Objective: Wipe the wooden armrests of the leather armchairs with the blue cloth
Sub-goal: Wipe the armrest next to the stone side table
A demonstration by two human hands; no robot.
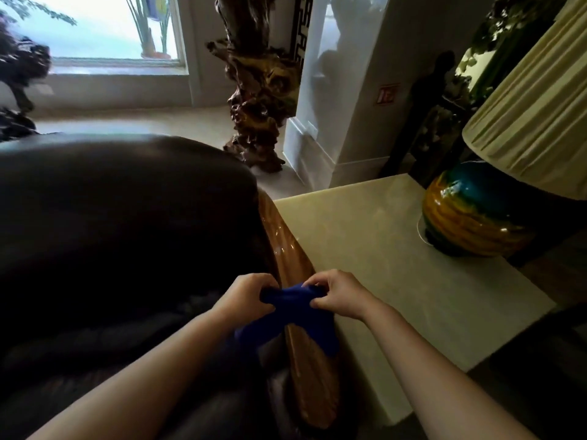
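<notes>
Stone side table, 1 lamp, 1 leather armchair.
L hand & R hand both pinched tight on 1 blue cloth over wooden armrest.

side table: glazed lamp base, pleated shade | floor: carved wood sculpture | window

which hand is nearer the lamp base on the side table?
Right. The right hand grips the blue cloth over the wooden armrest, on the side toward the lamp base. The left hand grips the cloth's other end, farther away.
</notes>
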